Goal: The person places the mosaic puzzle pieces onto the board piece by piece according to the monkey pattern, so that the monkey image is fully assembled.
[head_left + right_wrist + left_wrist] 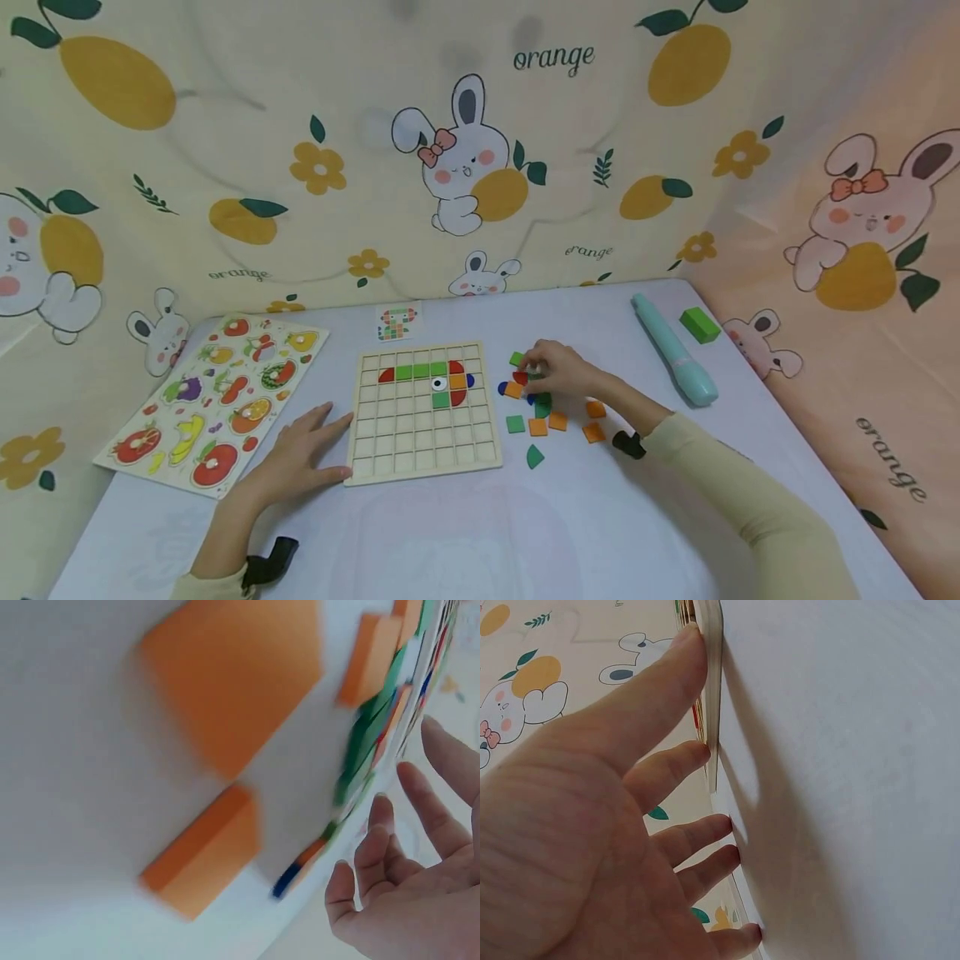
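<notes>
My left hand (300, 454) touches the left edge of a wooden grid board (411, 442), with thumb and fingers spread. In the left wrist view, the thumb and a fingertip meet the board's edge. Several pieces sit in the board's upper cells: a green row (420, 371), a red quarter piece (386, 376) and a white eye piece (439, 384). Over loose pieces right of the board hovers my right hand (562, 369), its fingers loosely bent and apart in the right wrist view. An orange square (513, 390) and a red piece (521, 378) lie by its fingertips. Nothing shows in its grasp.
A fruit picture board (217, 400) lies at the left. Behind the grid stands a small pattern card (397, 322). Several orange and green pieces, including a green quarter piece (535, 457), lie right of the board. Farther right are a teal cylindrical object (675, 354) and a green block (700, 325).
</notes>
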The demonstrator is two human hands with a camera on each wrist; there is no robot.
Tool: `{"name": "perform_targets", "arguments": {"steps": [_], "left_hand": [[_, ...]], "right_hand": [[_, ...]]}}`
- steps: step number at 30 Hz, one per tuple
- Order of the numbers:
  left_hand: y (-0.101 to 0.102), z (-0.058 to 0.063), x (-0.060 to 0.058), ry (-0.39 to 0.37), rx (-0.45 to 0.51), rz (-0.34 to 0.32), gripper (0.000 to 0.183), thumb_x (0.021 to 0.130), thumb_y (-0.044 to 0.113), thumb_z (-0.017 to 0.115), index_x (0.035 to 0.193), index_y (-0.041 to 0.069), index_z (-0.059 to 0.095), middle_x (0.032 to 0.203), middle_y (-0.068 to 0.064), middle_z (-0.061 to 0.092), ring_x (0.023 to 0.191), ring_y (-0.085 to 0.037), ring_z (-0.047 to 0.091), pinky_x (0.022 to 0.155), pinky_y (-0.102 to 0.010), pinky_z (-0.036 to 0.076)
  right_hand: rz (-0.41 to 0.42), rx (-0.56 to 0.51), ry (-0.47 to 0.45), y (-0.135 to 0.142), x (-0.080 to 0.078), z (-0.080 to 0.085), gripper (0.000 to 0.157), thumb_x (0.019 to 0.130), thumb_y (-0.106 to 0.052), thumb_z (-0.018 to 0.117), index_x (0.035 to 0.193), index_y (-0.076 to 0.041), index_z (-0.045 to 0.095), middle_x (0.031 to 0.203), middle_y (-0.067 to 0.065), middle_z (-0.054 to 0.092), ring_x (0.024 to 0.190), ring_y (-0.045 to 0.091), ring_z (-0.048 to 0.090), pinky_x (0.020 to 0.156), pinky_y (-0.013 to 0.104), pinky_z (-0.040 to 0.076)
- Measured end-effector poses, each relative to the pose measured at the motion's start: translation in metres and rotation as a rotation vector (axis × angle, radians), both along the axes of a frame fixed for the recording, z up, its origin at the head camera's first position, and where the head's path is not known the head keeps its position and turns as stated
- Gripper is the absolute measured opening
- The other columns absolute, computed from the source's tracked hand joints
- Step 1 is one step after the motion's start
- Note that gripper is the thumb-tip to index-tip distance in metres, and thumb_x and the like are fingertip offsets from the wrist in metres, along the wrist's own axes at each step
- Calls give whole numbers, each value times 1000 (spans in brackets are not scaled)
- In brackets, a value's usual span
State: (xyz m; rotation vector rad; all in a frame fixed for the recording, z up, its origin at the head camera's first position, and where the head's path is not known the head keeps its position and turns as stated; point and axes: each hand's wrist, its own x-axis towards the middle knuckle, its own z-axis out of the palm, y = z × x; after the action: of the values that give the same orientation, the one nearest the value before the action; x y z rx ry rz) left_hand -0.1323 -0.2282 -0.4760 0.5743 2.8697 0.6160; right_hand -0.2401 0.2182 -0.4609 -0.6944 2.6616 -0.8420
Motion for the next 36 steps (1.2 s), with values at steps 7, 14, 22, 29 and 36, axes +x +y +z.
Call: {"name": "perform_targets", "arguments": {"steps": [7, 14, 22, 29, 36], "left_hand": [[0, -2, 2, -7, 20, -1, 82, 80, 50, 79, 146, 10, 52, 152, -31, 35, 137, -57, 30, 100, -81, 23], [0, -2, 4, -6, 24, 0, 81, 80, 51, 78, 146, 10, 52, 152, -31, 35, 138, -56, 29, 101, -80, 22], [0, -2, 1, -6, 5, -3, 82, 80, 52, 78, 147, 12, 51, 153, -30, 34, 139, -55, 29, 102, -80, 22], [0, 0, 1, 0, -4, 2, 83, 80, 53, 78, 146, 12, 51, 153, -30, 35, 139, -55, 29, 101, -81, 22], [0, 1, 1, 4, -3, 1, 83, 79, 52, 79, 146, 11, 51, 153, -30, 35, 139, -56, 29, 101, -81, 21]], "right_hand": [[64, 25, 29, -19, 4, 4, 21, 87, -21, 79, 104, -10, 74, 95, 5, 57, 89, 24, 50, 75, 32, 40], [171, 5, -55, -7, 28, 10, 11, 85, -15, 80, 95, -12, 75, 86, -2, 60, 85, 22, 53, 73, 30, 44], [101, 122, 123, 3, 70, 1, 29, 80, -20, 84, 106, -13, 72, 92, -4, 58, 91, 15, 49, 78, 36, 35], [40, 128, 194, 0, 79, -5, 18, 80, -14, 84, 94, -13, 73, 90, -5, 56, 91, 18, 50, 80, 38, 39], [69, 76, 168, -8, 72, -4, 21, 79, -6, 84, 81, -19, 67, 82, -10, 58, 85, 13, 50, 77, 35, 36]]}}
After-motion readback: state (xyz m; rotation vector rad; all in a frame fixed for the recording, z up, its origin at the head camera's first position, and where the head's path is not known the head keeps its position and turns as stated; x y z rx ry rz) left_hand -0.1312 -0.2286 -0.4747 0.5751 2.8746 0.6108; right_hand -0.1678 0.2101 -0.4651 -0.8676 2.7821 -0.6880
